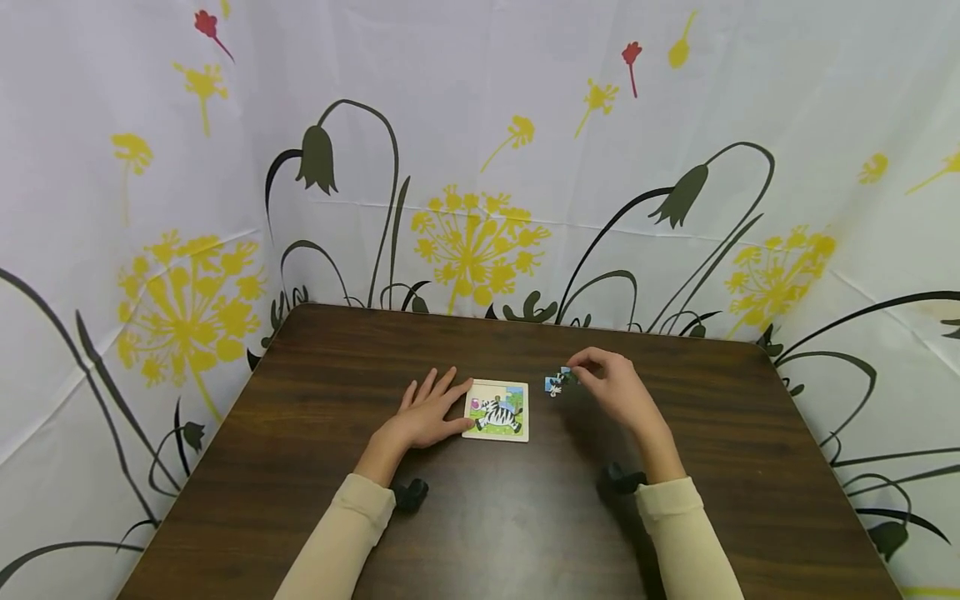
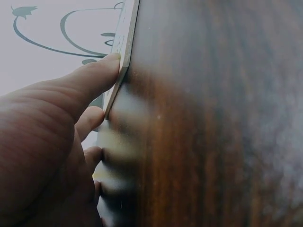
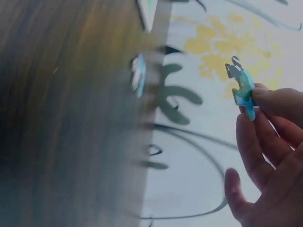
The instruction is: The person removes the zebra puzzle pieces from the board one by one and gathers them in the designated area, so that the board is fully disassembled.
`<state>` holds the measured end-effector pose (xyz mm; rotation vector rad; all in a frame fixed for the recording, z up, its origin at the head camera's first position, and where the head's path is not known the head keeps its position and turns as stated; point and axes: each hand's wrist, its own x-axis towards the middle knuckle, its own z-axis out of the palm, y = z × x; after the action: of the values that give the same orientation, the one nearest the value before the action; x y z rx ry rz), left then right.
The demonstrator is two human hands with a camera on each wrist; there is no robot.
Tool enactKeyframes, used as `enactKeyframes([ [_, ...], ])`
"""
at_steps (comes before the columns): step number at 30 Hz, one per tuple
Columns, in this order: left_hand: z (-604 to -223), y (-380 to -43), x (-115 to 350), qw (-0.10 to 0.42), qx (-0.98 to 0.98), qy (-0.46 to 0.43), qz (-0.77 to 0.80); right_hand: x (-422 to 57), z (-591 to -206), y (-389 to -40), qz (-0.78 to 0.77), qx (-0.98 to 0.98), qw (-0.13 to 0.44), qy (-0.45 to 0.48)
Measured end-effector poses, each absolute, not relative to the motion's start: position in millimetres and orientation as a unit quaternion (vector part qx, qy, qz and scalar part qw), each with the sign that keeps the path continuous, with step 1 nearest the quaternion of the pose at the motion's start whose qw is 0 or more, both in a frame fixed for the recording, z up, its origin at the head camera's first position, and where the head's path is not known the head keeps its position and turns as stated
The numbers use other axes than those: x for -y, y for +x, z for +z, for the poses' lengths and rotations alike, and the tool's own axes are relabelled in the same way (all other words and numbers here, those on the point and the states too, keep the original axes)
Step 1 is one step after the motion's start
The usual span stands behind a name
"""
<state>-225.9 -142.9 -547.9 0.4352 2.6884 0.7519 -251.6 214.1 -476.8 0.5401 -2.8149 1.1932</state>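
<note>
A small square zebra puzzle (image 1: 498,419) in a pale wooden frame lies on the table, with a bare patch at its top middle. My left hand (image 1: 431,414) spreads its fingers beside it, thumb and index fingertip at the frame's left edge. In the left wrist view the thumb (image 2: 97,75) rests on the frame's rim (image 2: 124,52). My right hand (image 1: 617,386) pinches a blue and green puzzle piece (image 3: 245,90) between thumb and fingertips, raised above the tabletop. Close by on the table lies a second piece (image 1: 552,386), blue with black-and-white stripes, overlapped by the held one in the head view.
The dark wooden table (image 1: 510,533) reaches back to a white curtain (image 1: 480,75) printed with flowers. Dark wrist-camera mounts, one on the left wrist (image 1: 411,495) and one on the right wrist (image 1: 622,478), jut inward over the tabletop.
</note>
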Motion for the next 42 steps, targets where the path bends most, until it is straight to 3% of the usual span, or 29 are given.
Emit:
enactKeyframes([
  [20,-547,-224,143,0.157,-0.937,0.158,0.269,-242,-513,-289,0.308,0.940,-0.086,0.116],
  [29,-551,-226,144,0.161,-0.937,0.151,0.270,-241,-512,-288,0.271,0.943,-0.105,0.161],
  [42,-550,-228,146,0.164,-0.935,0.153,0.273,-234,-509,-281,0.243,0.952,-0.109,0.147],
])
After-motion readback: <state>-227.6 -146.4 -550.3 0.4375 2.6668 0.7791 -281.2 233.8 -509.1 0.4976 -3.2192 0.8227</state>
